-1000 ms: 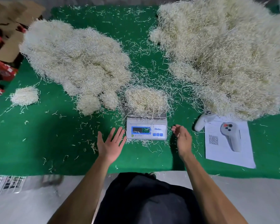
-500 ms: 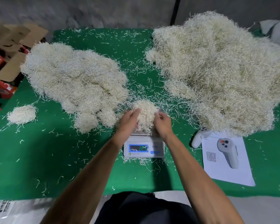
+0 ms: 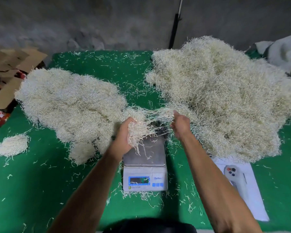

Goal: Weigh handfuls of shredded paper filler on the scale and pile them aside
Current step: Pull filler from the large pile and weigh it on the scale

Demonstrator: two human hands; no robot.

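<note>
Spreading across the green felt-covered surface [image 3: 32, 190] are, largest first: the big cream heap of shredded paper filler on the right [image 3: 225, 98], the lower paler pile on the left [image 3: 69, 105], a small separate clump at far left [image 3: 12, 145], then the handful in work [image 3: 141, 126].

The handful hangs above the steel pan of the white digital scale [image 3: 145, 165], stretched between both hands, no longer resting on it. The left hand [image 3: 124, 132] grips the bulk of it with fingers curled round; the right hand [image 3: 181, 124] pinches the trailing strands.

Handling, judged: very light, soft, springy, tangled. Strands cling and string out rather than part cleanly, and loose bits shed. Best taken by cupping the mass from below and around, not by plucking at the edge.

Against half a second ago: the hands then pressed together round a compact tuft on the pan; now they are apart, the tuft pulled out into a web, the pan bare but for a few strands.
</note>
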